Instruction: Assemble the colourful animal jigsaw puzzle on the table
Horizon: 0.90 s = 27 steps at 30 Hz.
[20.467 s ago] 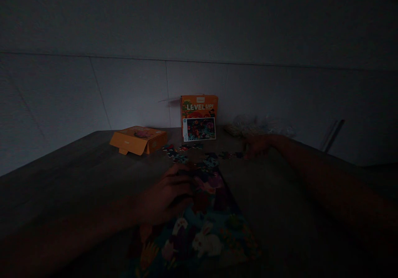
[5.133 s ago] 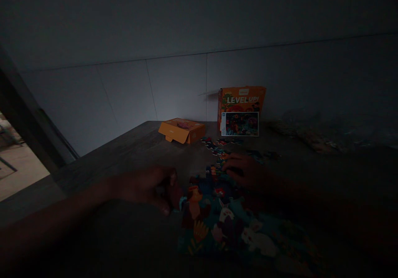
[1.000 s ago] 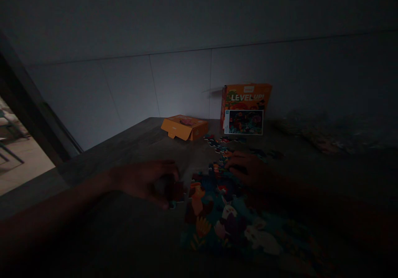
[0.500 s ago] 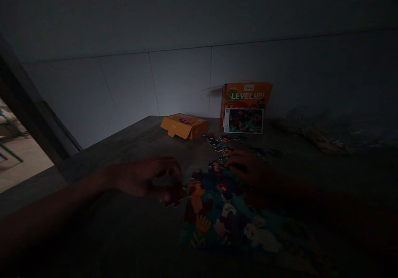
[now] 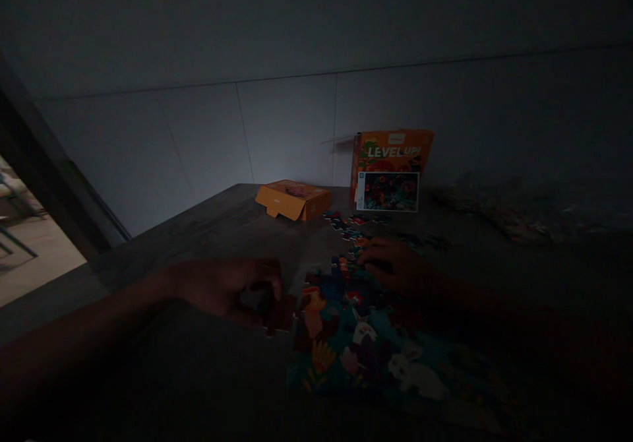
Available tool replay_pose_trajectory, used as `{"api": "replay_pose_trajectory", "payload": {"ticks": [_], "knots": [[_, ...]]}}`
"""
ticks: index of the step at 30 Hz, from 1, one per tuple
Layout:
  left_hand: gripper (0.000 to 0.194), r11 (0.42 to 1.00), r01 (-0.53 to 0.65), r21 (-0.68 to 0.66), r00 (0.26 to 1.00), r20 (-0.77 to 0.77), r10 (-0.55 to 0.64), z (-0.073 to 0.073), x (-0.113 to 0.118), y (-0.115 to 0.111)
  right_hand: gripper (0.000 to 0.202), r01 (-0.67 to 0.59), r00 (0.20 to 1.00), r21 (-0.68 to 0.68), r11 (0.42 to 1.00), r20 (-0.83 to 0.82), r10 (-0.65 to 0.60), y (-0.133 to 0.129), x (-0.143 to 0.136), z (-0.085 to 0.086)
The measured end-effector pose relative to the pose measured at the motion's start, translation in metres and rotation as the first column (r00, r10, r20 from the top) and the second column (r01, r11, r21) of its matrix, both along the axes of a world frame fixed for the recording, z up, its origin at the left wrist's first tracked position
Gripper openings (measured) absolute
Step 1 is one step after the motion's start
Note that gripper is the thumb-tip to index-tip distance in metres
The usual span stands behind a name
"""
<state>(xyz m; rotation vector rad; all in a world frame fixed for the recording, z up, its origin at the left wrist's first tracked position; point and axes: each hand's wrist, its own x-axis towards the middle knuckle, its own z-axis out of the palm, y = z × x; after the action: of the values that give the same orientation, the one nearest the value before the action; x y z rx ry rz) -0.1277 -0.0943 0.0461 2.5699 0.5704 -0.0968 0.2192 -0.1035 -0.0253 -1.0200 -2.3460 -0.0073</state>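
My left hand is closed on a dark reddish puzzle piece, with thumb and fingers at its left side. That piece lies close beside the left edge of a partly joined jigsaw puzzle, which shows white rabbits, an orange animal and flowers. My right hand rests on the table beyond the joined part, its fingers stretched toward several loose puzzle pieces. Dim light hides whether anything lies beneath the right hand.
An orange box with an open flap lies at the back. Behind the pieces stands an orange "LEVEL UP!" box, with a picture card leaning before it. Clear plastic wrapping lies at the right, and a wall rises behind the table.
The reddish piece in my left hand has turned, so its lower edge now runs more level. The left fingers have shifted slightly. My right hand is almost unmoved.
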Motion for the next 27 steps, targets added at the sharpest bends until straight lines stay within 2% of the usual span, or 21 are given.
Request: {"api": "replay_pose_trajectory", "payload": {"ticks": [7,14,22,27], "knots": [[0.039,0.998,-0.057,-0.019,0.998,-0.014,0.056,-0.0020,0.0029,-0.0007,0.020,0.001,1.000,-0.028,1.000,-0.001,-0.001,-0.0003,0.0008,0.0001],[0.035,1.000,-0.030,0.001,1.000,0.009,0.030,-0.0005,0.0096,-0.0046,0.020,-0.008,1.000,-0.029,1.000,0.000,0.008,-0.0001,0.0007,0.0003],[0.035,0.999,-0.034,0.010,0.999,0.023,0.034,-0.0009,0.0069,-0.0046,0.021,-0.003,1.000,-0.019,1.000,0.005,0.004,0.0006,0.0008,-0.0002],[0.043,0.998,0.066,0.014,0.996,0.061,-0.067,0.0015,0.0090,-0.0062,0.020,0.008,1.000,-0.012,1.000,-0.002,-0.008,-0.0009,-0.0006,0.0016]]}}
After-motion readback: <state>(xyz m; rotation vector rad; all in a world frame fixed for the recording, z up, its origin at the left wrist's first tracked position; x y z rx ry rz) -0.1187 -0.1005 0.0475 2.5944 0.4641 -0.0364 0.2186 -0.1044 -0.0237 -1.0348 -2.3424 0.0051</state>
